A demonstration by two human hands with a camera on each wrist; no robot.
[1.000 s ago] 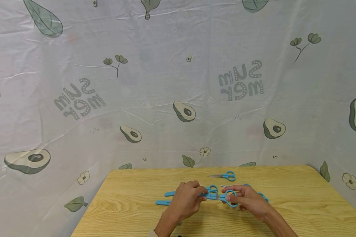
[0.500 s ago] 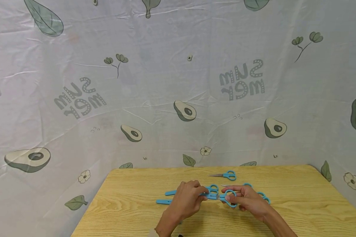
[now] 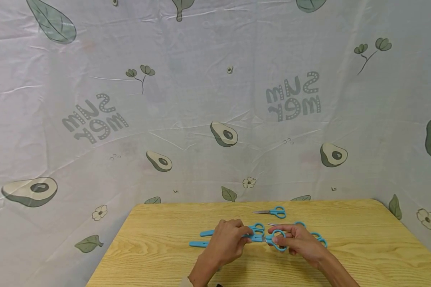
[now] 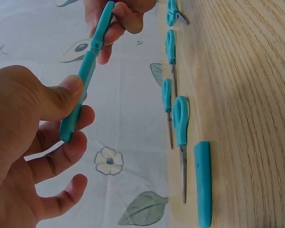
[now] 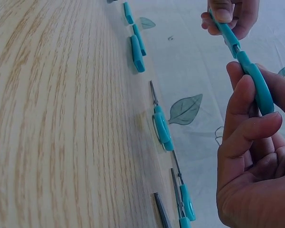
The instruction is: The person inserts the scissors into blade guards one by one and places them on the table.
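In the head view, a pair of scissors (image 3: 269, 238) with turquoise handles is held level between both hands. Its blades sit mostly inside a turquoise blade cover (image 3: 257, 238); a short strip of metal shows at the cover's mouth. My left hand (image 3: 228, 242) pinches the cover (image 4: 88, 69) between thumb and fingers, and its other fingers are loosely bent in the left wrist view. The handles (image 5: 262, 88) are gripped by my right hand (image 3: 301, 242), thumb and fingertips on the loops. Another pair of scissors (image 3: 257, 227) lies just behind the cover.
Several uncovered scissors lie on the wooden table (image 3: 158, 255), including one at the back (image 3: 279, 212) and one partly behind my right hand (image 3: 319, 238). Loose covers (image 3: 198, 244) lie to the left. A patterned sheet (image 3: 186, 99) hangs behind the table.
The head view has shifted very slightly. Both hands keep nearly the same pose, with the scissors and cover between them; the strip of bare metal looks slightly shorter.
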